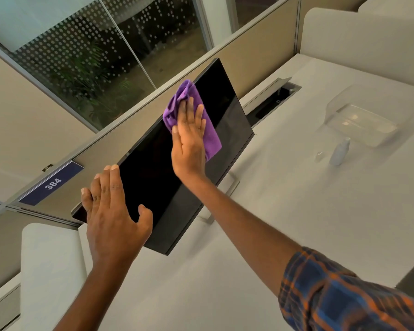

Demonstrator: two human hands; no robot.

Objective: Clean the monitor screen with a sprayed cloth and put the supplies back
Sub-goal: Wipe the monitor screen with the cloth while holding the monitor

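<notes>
A black monitor (153, 177) with a dark screen stands on the white desk (296, 223), seen tilted in the head view. My right hand (189, 139) lies flat on a purple cloth (208, 132) and presses it against the upper middle of the screen. My left hand (110, 211) grips the monitor's left edge, fingers over the bezel and thumb on the screen. A small white spray bottle (339, 151) stands on the desk to the right, with its clear cap (318, 156) beside it.
A clear plastic box (361, 115) sits behind the bottle. A cable hatch (273, 96) is open in the desk behind the monitor. Beige partitions with a blue "384" sign (52, 183) and a glass wall close off the back.
</notes>
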